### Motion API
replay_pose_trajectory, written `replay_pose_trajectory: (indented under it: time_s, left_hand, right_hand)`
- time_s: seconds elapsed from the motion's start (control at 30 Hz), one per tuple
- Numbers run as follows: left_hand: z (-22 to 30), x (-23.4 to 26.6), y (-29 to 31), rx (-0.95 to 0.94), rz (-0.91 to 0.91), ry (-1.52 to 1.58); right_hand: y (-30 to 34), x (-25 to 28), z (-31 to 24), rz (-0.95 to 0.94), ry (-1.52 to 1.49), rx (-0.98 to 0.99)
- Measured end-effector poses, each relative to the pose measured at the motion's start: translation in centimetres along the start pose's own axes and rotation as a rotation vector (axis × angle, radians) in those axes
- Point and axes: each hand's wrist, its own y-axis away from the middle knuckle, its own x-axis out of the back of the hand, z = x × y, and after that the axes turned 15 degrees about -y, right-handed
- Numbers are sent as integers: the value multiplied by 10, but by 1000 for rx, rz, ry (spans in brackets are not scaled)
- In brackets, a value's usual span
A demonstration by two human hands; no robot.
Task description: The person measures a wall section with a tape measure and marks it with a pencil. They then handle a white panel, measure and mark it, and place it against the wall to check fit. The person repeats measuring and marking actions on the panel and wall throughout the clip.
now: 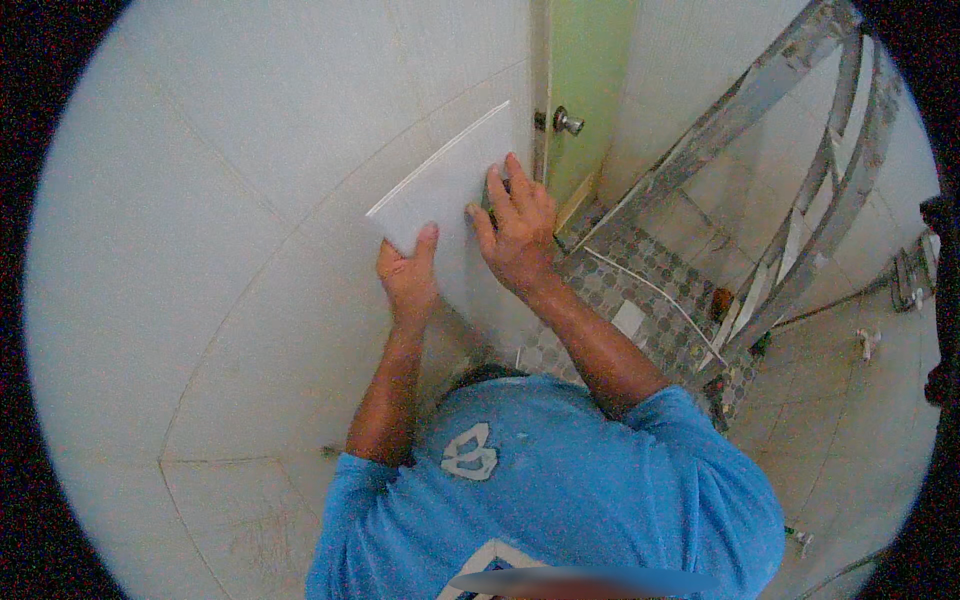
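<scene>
A thin white panel point(440, 180) with a pale double edge along its top leans at a slant against the light wall. At its lower left corner my left hand point(405, 280) grips it, thumb on the front face and the other fingers mostly out of sight. My right hand point(517, 225) rests on the panel's right part with its fingers spread. Between that thumb and the fingers shows a small dark patch, too unclear to name. Where the panel's lower end stops is hard to make out.
Right of the panel is a green door point(590, 90) with a round metal knob point(568, 122). A stained metal ladder point(745, 120) leans on the right. A white cord point(650, 285) and a small white square piece point(628, 318) lie on the patterned floor tiles. Wall taps point(868, 344) stick out at right.
</scene>
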Motion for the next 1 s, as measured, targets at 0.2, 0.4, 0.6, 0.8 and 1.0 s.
replay_pose_trajectory:
  time_s: [0.2,0.4,0.6,0.8,1.0]
  left_hand:
    - [-9,-15,-18,-75,-22,-15]
    - [-9,-27,-27,-125,-101,139]
    - [-43,-36,-21,1,15,-107]
    - [-132,-27,-84,-344,188,-982]
    - [-181,34,-80,-244,48,-638]
  right_hand:
    - [-32,18,14,-67,-346,-410]
    - [-53,19,38,-255,-171,-333]
    - [-17,4,16,-362,-300,-433]
    - [83,7,69,-322,-820,-564]
    - [366,108,135,304,-1327,-1744]
